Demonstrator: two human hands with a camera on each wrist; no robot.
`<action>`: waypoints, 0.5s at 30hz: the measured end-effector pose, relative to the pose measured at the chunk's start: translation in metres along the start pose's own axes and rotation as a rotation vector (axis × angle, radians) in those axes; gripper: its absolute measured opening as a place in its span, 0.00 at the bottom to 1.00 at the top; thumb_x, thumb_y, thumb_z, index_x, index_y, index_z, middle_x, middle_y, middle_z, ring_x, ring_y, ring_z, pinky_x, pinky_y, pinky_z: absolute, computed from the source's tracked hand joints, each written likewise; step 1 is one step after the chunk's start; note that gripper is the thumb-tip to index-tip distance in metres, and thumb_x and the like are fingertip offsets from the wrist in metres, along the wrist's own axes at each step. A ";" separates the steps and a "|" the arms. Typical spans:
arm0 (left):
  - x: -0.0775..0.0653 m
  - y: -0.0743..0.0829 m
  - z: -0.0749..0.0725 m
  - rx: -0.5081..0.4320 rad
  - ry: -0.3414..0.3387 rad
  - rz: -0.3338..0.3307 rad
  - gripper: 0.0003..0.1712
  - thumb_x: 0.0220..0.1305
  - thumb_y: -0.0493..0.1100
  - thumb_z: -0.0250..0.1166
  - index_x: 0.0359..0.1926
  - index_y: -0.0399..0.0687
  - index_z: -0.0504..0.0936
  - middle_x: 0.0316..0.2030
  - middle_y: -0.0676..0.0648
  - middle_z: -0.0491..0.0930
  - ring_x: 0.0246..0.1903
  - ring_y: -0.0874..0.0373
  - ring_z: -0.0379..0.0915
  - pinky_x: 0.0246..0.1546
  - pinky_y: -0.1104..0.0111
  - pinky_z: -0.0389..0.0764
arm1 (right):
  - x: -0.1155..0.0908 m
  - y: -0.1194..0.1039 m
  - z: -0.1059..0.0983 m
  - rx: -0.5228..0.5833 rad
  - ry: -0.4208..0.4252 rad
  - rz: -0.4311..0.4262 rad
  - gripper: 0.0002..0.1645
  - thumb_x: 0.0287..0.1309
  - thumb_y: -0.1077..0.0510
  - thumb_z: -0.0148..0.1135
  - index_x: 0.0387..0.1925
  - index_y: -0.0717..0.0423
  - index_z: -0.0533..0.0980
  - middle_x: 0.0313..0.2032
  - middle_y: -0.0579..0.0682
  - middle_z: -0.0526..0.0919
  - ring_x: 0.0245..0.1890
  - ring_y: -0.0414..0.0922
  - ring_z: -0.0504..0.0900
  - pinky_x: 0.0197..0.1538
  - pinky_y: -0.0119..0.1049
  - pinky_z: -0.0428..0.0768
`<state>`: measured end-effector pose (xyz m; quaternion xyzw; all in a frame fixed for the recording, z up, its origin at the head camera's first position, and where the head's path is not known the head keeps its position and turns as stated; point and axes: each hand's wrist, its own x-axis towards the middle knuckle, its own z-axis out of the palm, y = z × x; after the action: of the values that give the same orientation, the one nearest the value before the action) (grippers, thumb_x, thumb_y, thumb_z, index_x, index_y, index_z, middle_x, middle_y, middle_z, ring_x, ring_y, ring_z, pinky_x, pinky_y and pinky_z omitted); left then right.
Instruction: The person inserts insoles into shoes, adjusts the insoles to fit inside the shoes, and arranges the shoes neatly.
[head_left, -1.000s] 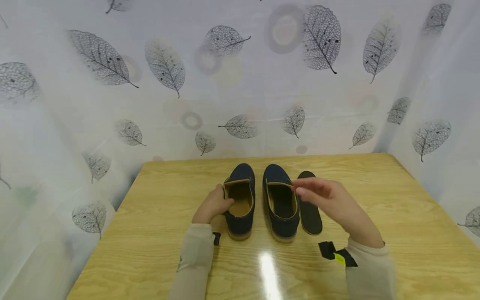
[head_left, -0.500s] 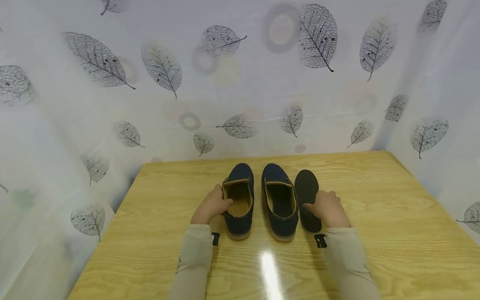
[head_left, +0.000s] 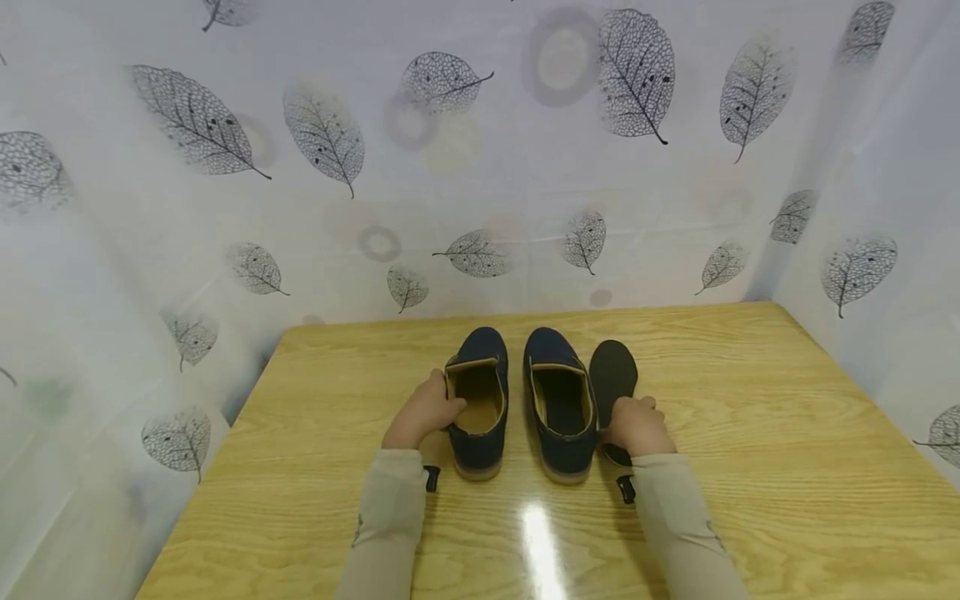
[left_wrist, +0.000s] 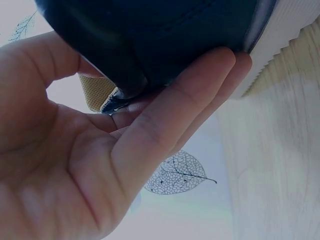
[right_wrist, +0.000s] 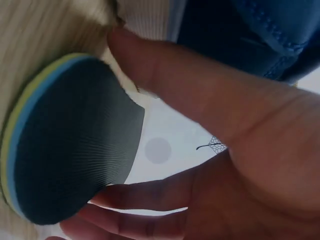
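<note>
Our left hand pinched the left side of the left shoe, its thumb over the rim into the opening and its fingers laid along the outer wall. Our right hand straddled the black insole, thumb to the left and fingertips at the right edge; we could not tell whether they gripped it. The insole lay to the right of both shoes on the table, just beside the right shoe, and we could not make out whether the two touched. Its long axis ran from near to far, roughly alongside the shoes, whose toes pointed to the far side. Our right hand covered part of its near half, with the far end bare, so that was clearly the nearer hand; our left was away beyond the right shoe. We saw a tan footbed in the left shoe and a dark interior in the right one, so the straight line from insole to tan footbed ran leftward across the right shoe.
</note>
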<state>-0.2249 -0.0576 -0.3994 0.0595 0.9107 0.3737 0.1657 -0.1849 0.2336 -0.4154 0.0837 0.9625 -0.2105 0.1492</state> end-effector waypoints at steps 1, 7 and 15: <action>0.000 0.000 0.000 -0.002 -0.001 -0.004 0.38 0.67 0.39 0.58 0.68 0.22 0.51 0.55 0.25 0.70 0.39 0.46 0.78 0.38 0.58 0.80 | 0.001 0.000 0.001 0.000 0.008 0.003 0.37 0.45 0.51 0.73 0.45 0.80 0.74 0.39 0.77 0.68 0.43 0.71 0.70 0.46 0.61 0.74; -0.001 0.001 0.000 -0.007 -0.006 -0.008 0.38 0.67 0.39 0.57 0.68 0.22 0.50 0.56 0.25 0.69 0.39 0.46 0.78 0.38 0.58 0.80 | 0.004 0.003 0.001 -0.032 0.059 -0.021 0.30 0.45 0.54 0.73 0.39 0.78 0.77 0.37 0.74 0.76 0.42 0.71 0.73 0.45 0.60 0.76; -0.002 0.001 -0.001 0.000 -0.010 -0.004 0.38 0.67 0.39 0.57 0.68 0.22 0.50 0.56 0.24 0.69 0.41 0.45 0.78 0.39 0.57 0.80 | 0.004 0.012 -0.010 -0.008 0.111 -0.028 0.30 0.51 0.51 0.67 0.38 0.79 0.75 0.37 0.71 0.79 0.38 0.66 0.78 0.42 0.58 0.77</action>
<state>-0.2236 -0.0577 -0.3975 0.0598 0.9099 0.3731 0.1710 -0.1884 0.2492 -0.4121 0.0810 0.9713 -0.2037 0.0928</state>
